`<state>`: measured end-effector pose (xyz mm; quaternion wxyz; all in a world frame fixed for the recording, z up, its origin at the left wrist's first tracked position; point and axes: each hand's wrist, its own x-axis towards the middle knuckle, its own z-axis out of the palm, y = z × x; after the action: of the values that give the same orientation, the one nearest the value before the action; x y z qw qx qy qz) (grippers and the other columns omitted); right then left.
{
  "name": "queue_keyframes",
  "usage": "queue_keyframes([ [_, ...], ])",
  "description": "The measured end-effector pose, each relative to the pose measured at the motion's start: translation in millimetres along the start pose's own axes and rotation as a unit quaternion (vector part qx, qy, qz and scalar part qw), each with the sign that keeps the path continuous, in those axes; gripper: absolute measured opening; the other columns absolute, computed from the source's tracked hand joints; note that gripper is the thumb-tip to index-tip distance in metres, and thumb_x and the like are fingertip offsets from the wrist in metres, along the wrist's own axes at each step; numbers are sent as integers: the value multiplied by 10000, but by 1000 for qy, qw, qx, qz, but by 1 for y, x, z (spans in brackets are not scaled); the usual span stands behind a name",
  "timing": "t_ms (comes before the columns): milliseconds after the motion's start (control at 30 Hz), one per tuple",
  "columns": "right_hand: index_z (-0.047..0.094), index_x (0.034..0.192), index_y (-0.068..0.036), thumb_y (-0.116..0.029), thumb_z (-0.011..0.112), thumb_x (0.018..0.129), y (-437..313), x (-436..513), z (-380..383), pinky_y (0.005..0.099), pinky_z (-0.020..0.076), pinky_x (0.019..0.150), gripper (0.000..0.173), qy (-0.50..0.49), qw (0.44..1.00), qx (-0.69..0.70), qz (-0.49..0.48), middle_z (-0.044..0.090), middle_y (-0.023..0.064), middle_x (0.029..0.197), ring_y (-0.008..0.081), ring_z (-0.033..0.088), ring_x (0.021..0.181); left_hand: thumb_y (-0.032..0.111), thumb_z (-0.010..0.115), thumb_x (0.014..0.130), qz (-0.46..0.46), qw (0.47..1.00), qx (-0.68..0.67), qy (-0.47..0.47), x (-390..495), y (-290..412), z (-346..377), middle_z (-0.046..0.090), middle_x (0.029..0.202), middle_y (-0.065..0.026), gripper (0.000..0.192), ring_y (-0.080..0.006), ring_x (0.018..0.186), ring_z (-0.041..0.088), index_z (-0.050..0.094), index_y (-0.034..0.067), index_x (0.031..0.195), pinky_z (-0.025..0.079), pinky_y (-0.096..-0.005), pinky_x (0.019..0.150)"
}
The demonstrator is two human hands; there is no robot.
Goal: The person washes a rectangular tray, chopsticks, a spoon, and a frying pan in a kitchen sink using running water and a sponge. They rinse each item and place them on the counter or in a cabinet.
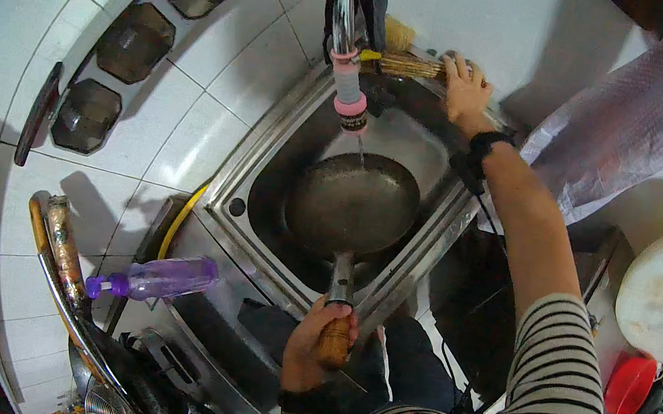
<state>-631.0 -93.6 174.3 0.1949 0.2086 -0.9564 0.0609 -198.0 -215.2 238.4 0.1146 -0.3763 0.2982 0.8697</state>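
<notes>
My left hand (pixel 319 331) grips the wooden handle of a metal wok (pixel 353 204), which lies in or just over the stainless steel sink (pixel 430 138). A thin stream of water runs into the wok from the pink and grey nozzle of a chrome faucet (pixel 350 84). At the sink's back edge, my right hand (pixel 465 84) rests at the end of a bamboo brush (pixel 406 66); whether its fingers are closed on the brush is hard to see. A dark cloth (pixel 373 8) hangs over the faucet.
A purple pump bottle (pixel 172 279) lies left of the sink, by a yellow hose (pixel 179 223). Pans with long handles (pixel 67 253) are at the lower left. A wall rack holds several dark containers (pixel 135 43). A red plastic strainer or scoop (pixel 628 389) is at the right.
</notes>
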Motion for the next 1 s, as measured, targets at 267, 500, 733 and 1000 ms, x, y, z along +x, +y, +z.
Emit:
queue_keyframes([
  [267, 397, 1228, -92, -140, 632, 776, 19, -31, -45, 471, 477, 763, 512, -142, 988, 57, 15, 486, 144, 1161, 359, 565, 972, 182, 624, 849, -31, 996, 78, 43, 19, -35, -29, 623, 821, -102, 205, -177, 604, 586, 556, 30, 969, 486, -305, 490],
  [500, 552, 1129, -117, -206, 572, 811, -2, -155, -129, 483, 489, 701, 330, -260, 933, 224, -110, 619, 173, 908, 390, 603, 806, 142, 646, 802, -29, 966, 239, 99, 14, -50, -47, 555, 754, -96, 398, -165, 528, 567, 396, 9, 1082, 472, -289, 440],
  [733, 596, 1036, -67, -169, 585, 784, -102, -138, -33, 461, 496, 742, 272, -388, 898, -5, -208, 627, 148, 938, 323, 610, 888, 198, 702, 742, -12, 961, 268, 67, 12, -46, -40, 568, 667, -64, 346, -133, 470, 532, 500, -3, 937, 426, -268, 397],
  [1000, 617, 969, -63, -203, 607, 777, -163, -142, -32, 403, 525, 613, 238, -373, 859, 224, -269, 631, 134, 860, 302, 608, 777, 192, 705, 697, 76, 916, 379, 108, 34, -65, -59, 564, 667, -86, 382, -171, 485, 549, 490, -11, 939, 444, -302, 427],
])
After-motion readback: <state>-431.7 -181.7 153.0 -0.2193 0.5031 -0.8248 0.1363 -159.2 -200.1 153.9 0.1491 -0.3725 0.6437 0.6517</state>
